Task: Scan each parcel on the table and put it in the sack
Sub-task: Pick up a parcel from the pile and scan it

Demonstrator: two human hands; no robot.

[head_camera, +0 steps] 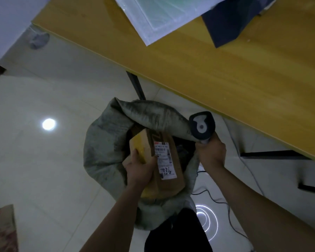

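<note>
A grey woven sack point(102, 148) stands open on the tiled floor beside the table. My left hand point(140, 170) grips a brown cardboard parcel point(168, 182) with yellow tape and a white label marked 936, held in the sack's mouth. My right hand point(211, 153) holds a dark barcode scanner point(201, 126) by its handle and also pinches the sack's rim, keeping it open. On the yellow wooden table point(216, 73) lie a white plastic mailer point(160, 17) and a dark blue parcel point(229, 24) at the far edge.
A black table leg point(136, 86) stands behind the sack, and a black frame bar point(273, 153) runs under the table at right. The scanner cable point(225, 204) trails over the floor. A cardboard box point(4, 231) sits at lower left.
</note>
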